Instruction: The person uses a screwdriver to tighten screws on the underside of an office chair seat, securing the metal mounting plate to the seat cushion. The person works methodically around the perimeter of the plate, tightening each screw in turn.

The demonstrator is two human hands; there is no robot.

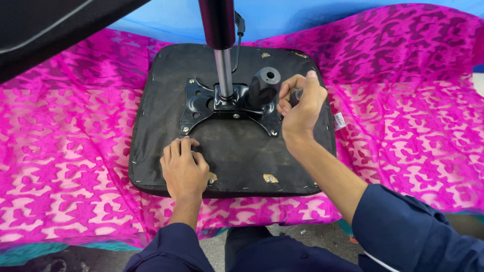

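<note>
An upside-down black chair seat [242,161] lies on a pink patterned cloth. A black metal mounting plate [201,108] is screwed to its underside, and a chrome gas-lift column [224,75] rises from the plate's centre. My left hand [184,168] rests flat on the seat's near edge, fingers together, holding nothing. My right hand [301,108] is closed around a dark handle at the plate's right side, next to a black cylindrical knob [264,85] with a hole in its top.
The pink patterned cloth [65,151] covers the whole surface, with blue fabric [171,20] behind it. A black chair part [45,30] juts in at the top left. Grey floor [302,236] shows at the near edge.
</note>
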